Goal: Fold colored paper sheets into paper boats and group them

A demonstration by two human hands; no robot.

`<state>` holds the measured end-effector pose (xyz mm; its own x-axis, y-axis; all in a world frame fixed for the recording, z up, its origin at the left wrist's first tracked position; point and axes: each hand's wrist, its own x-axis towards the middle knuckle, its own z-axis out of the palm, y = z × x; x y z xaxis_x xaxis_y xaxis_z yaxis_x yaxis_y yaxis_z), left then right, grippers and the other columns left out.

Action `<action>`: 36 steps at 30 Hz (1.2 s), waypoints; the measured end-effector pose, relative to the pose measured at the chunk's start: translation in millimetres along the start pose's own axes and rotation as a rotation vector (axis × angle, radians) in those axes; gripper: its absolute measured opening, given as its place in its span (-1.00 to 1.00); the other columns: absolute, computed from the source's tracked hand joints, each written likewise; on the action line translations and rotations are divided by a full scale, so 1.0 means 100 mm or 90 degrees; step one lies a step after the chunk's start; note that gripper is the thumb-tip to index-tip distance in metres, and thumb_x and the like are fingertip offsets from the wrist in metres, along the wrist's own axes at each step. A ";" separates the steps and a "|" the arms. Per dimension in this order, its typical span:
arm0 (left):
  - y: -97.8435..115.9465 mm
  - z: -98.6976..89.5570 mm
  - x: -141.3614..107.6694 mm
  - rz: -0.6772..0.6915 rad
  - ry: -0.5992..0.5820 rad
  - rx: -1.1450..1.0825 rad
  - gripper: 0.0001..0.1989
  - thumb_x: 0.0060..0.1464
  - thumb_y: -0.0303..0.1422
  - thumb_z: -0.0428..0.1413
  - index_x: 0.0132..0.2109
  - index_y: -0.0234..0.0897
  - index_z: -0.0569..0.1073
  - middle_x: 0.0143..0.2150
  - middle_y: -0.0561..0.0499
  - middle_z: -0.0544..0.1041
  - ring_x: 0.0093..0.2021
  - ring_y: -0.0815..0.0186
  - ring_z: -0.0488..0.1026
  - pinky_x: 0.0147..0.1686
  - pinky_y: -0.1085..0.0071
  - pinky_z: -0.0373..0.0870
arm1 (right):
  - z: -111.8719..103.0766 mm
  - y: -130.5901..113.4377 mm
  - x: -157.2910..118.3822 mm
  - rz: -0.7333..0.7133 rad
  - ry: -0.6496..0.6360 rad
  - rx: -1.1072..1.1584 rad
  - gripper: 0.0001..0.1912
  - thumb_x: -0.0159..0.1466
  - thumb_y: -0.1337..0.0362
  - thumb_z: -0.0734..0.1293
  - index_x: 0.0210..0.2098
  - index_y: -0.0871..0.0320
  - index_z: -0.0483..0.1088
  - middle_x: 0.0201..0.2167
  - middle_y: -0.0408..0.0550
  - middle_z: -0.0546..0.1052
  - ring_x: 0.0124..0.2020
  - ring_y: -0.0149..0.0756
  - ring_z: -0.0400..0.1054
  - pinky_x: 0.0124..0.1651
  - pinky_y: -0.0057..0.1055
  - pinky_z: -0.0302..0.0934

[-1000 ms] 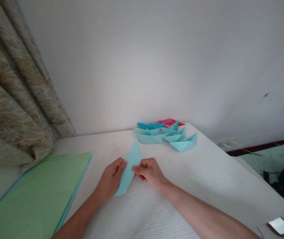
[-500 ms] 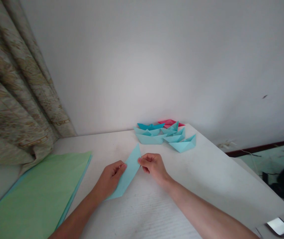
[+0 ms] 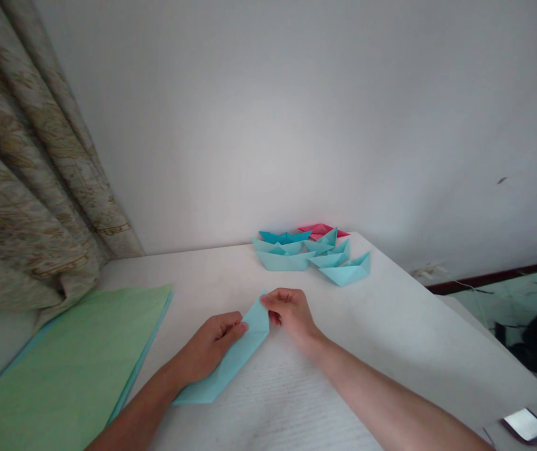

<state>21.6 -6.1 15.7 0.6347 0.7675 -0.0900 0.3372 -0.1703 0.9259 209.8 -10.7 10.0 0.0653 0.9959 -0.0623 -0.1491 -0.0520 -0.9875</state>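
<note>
Working through the head camera, I have a folded strip of pale blue origami paper (image 3: 233,364) on the white table (image 3: 381,357), its lower end pointing toward my left forearm and its upper corner rising between my hands. My left hand (image 3: 209,346) lies across the strip with the fingers closed together, pressing the layers down near the upper end. My right hand (image 3: 291,313) reaches in from the other side, its fingertips (image 3: 264,300) drawn into a narrow pinch on the top corner. I judge the paper very light and thin, crisp along its creases but soft elsewhere, so it could slide on the smooth tabletop or spring open. The surest hold looks to be near the folded edge, with all layers pinched together. Beyond it sit several blue origami boats (image 3: 312,255) and a red paper boat (image 3: 321,230), with a stack of green paper (image 3: 71,369) off to my left.
</note>
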 end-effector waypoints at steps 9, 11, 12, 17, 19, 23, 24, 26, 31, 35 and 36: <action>0.00 0.04 -0.01 0.004 -0.032 0.037 -0.62 0.15 -0.08 -0.11 -0.50 -0.23 0.16 -0.54 0.17 0.06 -0.53 0.40 0.05 -0.54 0.48 -0.02 | -0.03 -0.02 0.05 -0.026 0.070 0.018 -0.68 0.01 0.08 0.42 -0.63 0.24 0.44 -0.64 -0.05 0.48 -0.74 -0.51 0.09 -0.67 -0.48 -0.08; -0.04 0.05 0.01 -0.002 -0.004 0.017 -0.62 0.15 -0.07 -0.11 -0.50 -0.23 0.15 -0.55 0.17 0.05 -0.54 0.41 0.03 -0.56 0.48 -0.04 | -0.03 -0.01 0.05 -0.022 0.062 0.032 -0.62 0.05 0.01 0.39 -0.57 0.25 0.47 -0.70 -0.08 0.43 -0.73 -0.48 0.12 -0.68 -0.49 -0.06; -0.06 0.05 0.03 -0.006 0.010 0.005 -0.61 0.15 -0.06 -0.11 -0.50 -0.23 0.15 -0.56 0.18 0.03 -0.55 0.42 0.01 -0.57 0.48 -0.05 | -0.03 -0.01 0.05 -0.017 0.054 0.037 -0.60 0.06 -0.01 0.38 -0.56 0.25 0.47 -0.73 -0.10 0.39 -0.73 -0.46 0.13 -0.68 -0.49 -0.06; -0.08 0.03 0.05 0.009 0.074 -0.009 -0.60 0.13 -0.06 -0.08 -0.52 -0.24 0.16 -0.57 0.17 0.03 -0.56 0.43 0.00 -0.58 0.49 -0.06 | -0.01 -0.01 0.03 0.013 -0.009 0.008 -0.65 0.00 0.06 0.42 -0.64 0.24 0.39 -0.76 -0.14 0.35 -0.72 -0.45 0.16 -0.68 -0.49 -0.05; -0.07 0.02 0.05 0.019 0.100 -0.008 -0.60 0.13 -0.07 -0.08 -0.53 -0.24 0.17 -0.57 0.17 0.03 -0.56 0.43 0.00 -0.58 0.49 -0.06 | 0.00 0.00 0.03 0.012 -0.027 -0.005 -0.67 0.01 0.09 0.41 -0.64 0.23 0.39 -0.76 -0.15 0.35 -0.73 -0.46 0.15 -0.67 -0.49 -0.04; -0.06 0.01 0.04 0.029 0.173 0.004 -0.60 0.13 -0.09 -0.07 -0.53 -0.26 0.23 -0.58 0.15 0.07 -0.55 0.41 0.05 -0.57 0.49 0.00 | 0.01 0.02 0.03 0.014 -0.067 -0.036 -0.67 0.03 0.09 0.40 -0.67 0.22 0.37 -0.78 -0.17 0.34 -0.75 -0.48 0.12 -0.66 -0.48 -0.06; -0.06 0.00 0.04 0.030 0.194 0.008 -0.61 0.14 -0.09 -0.07 -0.52 -0.27 0.26 -0.58 0.15 0.10 -0.55 0.41 0.07 -0.56 0.49 0.01 | 0.02 0.03 0.02 0.017 -0.081 -0.042 -0.66 0.04 0.08 0.39 -0.67 0.22 0.38 -0.77 -0.15 0.35 -0.74 -0.48 0.12 -0.66 -0.48 -0.05; -0.06 0.00 0.05 0.034 0.230 0.012 -0.62 0.14 -0.11 -0.06 -0.50 -0.29 0.31 -0.58 0.14 0.15 -0.54 0.41 0.10 -0.55 0.48 0.05 | 0.02 0.04 0.02 0.022 -0.110 -0.047 -0.64 0.04 0.05 0.39 -0.66 0.22 0.38 -0.71 -0.11 0.40 -0.73 -0.48 0.14 -0.65 -0.47 -0.03; -0.08 0.02 0.08 -0.011 0.178 -0.079 -0.60 0.08 -0.05 0.00 -0.49 -0.30 0.32 -0.64 0.15 0.24 -0.64 0.44 0.16 -0.63 0.51 0.07 | 0.02 0.04 0.02 -0.008 -0.083 -0.062 -0.63 0.07 0.03 0.37 -0.64 0.21 0.37 -0.73 -0.16 0.36 -0.72 -0.49 0.11 -0.65 -0.49 -0.04; -0.08 0.04 0.07 -0.073 -0.033 -0.198 -0.62 0.03 -0.03 0.06 -0.39 -0.31 0.38 -0.64 0.05 0.44 -0.71 0.36 0.32 -0.71 0.49 0.18 | 0.01 0.03 0.03 -0.022 -0.033 -0.052 -0.62 0.06 0.02 0.38 -0.64 0.19 0.33 -0.77 -0.22 0.29 -0.72 -0.49 0.09 -0.66 -0.50 -0.07; -0.07 0.05 0.07 -0.066 -0.037 -0.206 -0.63 0.04 -0.04 0.06 -0.40 -0.31 0.38 -0.65 0.04 0.45 -0.72 0.37 0.33 -0.72 0.49 0.19 | 0.01 0.02 0.04 -0.020 -0.034 -0.048 -0.62 0.06 0.02 0.38 -0.64 0.19 0.33 -0.77 -0.22 0.30 -0.72 -0.49 0.10 -0.66 -0.49 -0.07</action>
<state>26.6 -2.6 6.5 0.6505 0.7323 -0.2013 0.1691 0.1187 0.9784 208.8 -7.2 7.7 0.0160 0.9995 -0.0259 -0.0725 -0.0246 -0.9971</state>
